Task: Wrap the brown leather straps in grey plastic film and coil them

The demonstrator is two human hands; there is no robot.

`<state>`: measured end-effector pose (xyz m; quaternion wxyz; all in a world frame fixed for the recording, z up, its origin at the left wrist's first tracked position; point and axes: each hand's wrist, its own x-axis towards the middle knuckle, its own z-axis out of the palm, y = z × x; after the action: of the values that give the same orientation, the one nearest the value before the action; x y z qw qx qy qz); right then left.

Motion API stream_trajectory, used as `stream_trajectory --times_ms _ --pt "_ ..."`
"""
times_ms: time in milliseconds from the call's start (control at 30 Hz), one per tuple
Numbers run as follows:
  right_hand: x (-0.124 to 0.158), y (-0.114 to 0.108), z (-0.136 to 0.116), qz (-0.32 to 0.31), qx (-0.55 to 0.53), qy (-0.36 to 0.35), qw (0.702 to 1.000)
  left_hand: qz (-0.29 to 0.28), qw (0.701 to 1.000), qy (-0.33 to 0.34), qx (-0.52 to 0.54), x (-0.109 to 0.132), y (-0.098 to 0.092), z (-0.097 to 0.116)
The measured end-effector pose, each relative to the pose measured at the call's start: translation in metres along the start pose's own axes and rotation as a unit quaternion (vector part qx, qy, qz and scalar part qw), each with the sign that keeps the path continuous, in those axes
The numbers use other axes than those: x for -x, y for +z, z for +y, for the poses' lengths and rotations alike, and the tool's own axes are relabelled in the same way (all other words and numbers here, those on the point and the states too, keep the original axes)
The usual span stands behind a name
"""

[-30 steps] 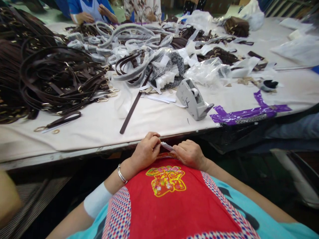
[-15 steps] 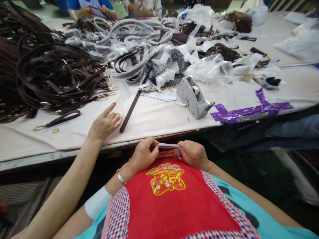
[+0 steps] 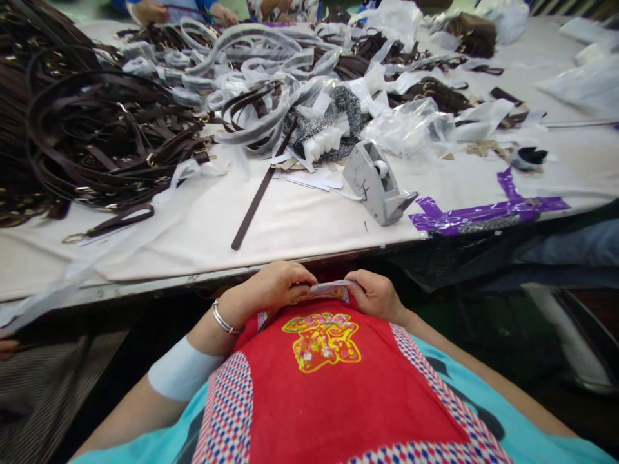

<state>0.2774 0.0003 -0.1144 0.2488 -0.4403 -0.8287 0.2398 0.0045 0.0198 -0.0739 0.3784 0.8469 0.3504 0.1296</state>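
Just in front of my red apron (image 3: 309,399), at the table's edge, my left hand (image 3: 273,287) and my right hand (image 3: 380,296) pinch the two ends of a short whitish strip (image 3: 333,285). The fingers of both hands are closed on it. It lies almost level between them, slightly bowed, and looks like a strap in pale wrapping, though its inside cannot be made out. A dark brown strap (image 3: 254,206) lies on the white tabletop (image 3: 300,238) just beyond my hands.
A grey tape dispenser (image 3: 374,183) stands near the edge, beside purple tape (image 3: 488,216). Heaped brown straps (image 3: 111,142) with metal clasps fill the left. Wrapped straps (image 3: 256,48) and plastic (image 3: 411,129) lie behind. A translucent strip (image 3: 130,238) trails off left. Co-workers' hands (image 3: 149,11) show at the far side.
A co-worker's arm at the left has drawn back, and a translucent strip now stretches there from the pile toward the lower left. My left wrist has turned, its fingers now lying over the whitish strip.
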Motion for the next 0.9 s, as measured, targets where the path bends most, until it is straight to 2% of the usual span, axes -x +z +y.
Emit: stream_trajectory --times_ms 133,233,400,467,533,633,767,833,900 --pt "0.001 0.0 -0.001 -0.003 -0.022 0.023 0.999 0.01 0.999 0.017 -0.036 -0.005 0.001 0.009" --pt "0.002 -0.002 0.0 -0.024 -0.043 0.033 0.998 0.035 0.999 0.002 -0.009 -0.004 0.004 0.011" --pt "0.005 -0.016 0.008 -0.096 -0.132 0.102 0.981 0.146 0.985 -0.089 0.012 0.013 0.004 -0.002" --pt "0.004 -0.023 0.011 -0.098 -0.158 0.135 0.973 0.189 0.975 -0.116 0.017 0.019 0.001 -0.008" --pt "0.002 -0.027 0.012 -0.095 -0.173 0.144 0.97 0.203 0.972 -0.116 0.031 0.021 0.0 -0.009" --pt "-0.005 -0.028 0.008 -0.106 -0.201 0.133 0.965 0.167 0.983 -0.06 0.05 0.013 0.002 0.0" --pt "-0.014 -0.027 -0.001 -0.145 -0.236 0.095 0.956 0.051 0.996 0.03 0.062 -0.012 0.012 0.016" --pt "-0.017 -0.029 -0.001 -0.161 -0.233 0.075 0.956 -0.026 0.997 0.025 0.069 -0.022 0.018 0.019" --pt "-0.02 -0.031 0.002 -0.167 -0.212 0.065 0.961 -0.075 0.994 -0.005 0.078 -0.027 0.024 0.018"
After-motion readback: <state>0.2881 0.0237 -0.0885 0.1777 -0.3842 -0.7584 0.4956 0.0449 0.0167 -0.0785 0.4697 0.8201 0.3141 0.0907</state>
